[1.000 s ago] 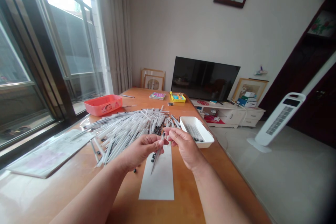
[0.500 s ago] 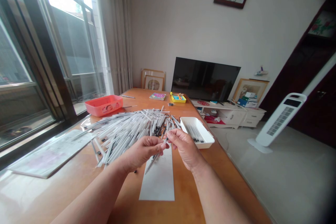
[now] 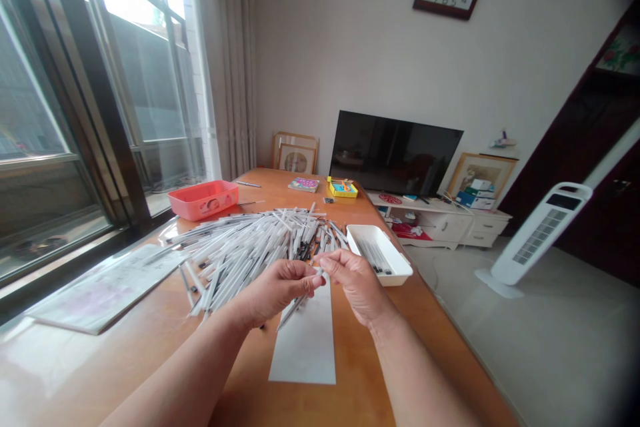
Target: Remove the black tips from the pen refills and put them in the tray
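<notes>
My left hand (image 3: 287, 285) and my right hand (image 3: 353, 280) meet above a white sheet of paper (image 3: 305, 357), fingers closed in a pinch. Between their fingertips is a small pale piece, mostly covered. From under my left fingers a thin grey pen refill (image 3: 291, 313) slants down toward me over the paper; its upper end is hidden. Behind my hands spreads a heap of white and grey pen refills (image 3: 250, 240), some with black ends. To the right of my right hand, a white plastic tray (image 3: 404, 272) contains several refills lined up, dark ends toward me.
A red plastic basket (image 3: 203, 203) stands at the back left of the wooden table (image 3: 360, 373). A flat printed booklet (image 3: 100, 293) lies at left. Farther back are a small book (image 3: 303, 185) and a yellow box (image 3: 343, 188). The table's right edge runs just past the tray.
The view has shifted slightly, so everything sits a little farther right. My hands stay pinched together; the dark bit visible between the fingertips earlier is now covered.
</notes>
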A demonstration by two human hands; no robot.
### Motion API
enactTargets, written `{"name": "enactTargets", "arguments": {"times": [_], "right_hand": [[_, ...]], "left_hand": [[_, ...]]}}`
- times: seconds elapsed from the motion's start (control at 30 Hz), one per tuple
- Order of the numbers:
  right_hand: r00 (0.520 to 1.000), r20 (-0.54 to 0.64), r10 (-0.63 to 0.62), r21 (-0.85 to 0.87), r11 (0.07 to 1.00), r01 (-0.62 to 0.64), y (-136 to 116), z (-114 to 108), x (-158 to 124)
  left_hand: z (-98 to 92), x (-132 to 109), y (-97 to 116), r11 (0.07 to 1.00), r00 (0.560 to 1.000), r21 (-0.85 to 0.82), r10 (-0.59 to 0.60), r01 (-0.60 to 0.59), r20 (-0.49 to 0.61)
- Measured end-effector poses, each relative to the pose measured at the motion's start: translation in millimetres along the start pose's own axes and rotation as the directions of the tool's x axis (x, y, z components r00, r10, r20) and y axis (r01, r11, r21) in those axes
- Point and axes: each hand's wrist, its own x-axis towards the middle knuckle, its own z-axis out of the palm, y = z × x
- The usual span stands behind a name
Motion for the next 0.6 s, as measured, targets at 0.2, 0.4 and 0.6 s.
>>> {"name": "enactTargets", "arguments": {"times": [0.2, 0.4, 0.6], "right_hand": [[0.999, -0.043, 0.008, -0.046, 0.999, -0.01, -1.6, 2.2, -1.0], [1.0, -0.003, 0.003, -0.043, 0.999, -0.003, 1.5, 1.4, -0.1], [0.998, -0.059, -0.029, -0.09, 0.996, 0.024, 1.7, 2.6, 0.2]], "left_hand": [[-0.1, 1.1, -2.6, 1.0, 1.0, -0.001, 0.002, -0.002, -0.007], [1.0, 1.0, -4.3, 1.0, 1.0, -0.029, -0.004, 0.003, -0.023], [1.6, 3.2, -5.1, 0.999, 1.0, -0.036, -0.014, 0.014, -0.012]]}}
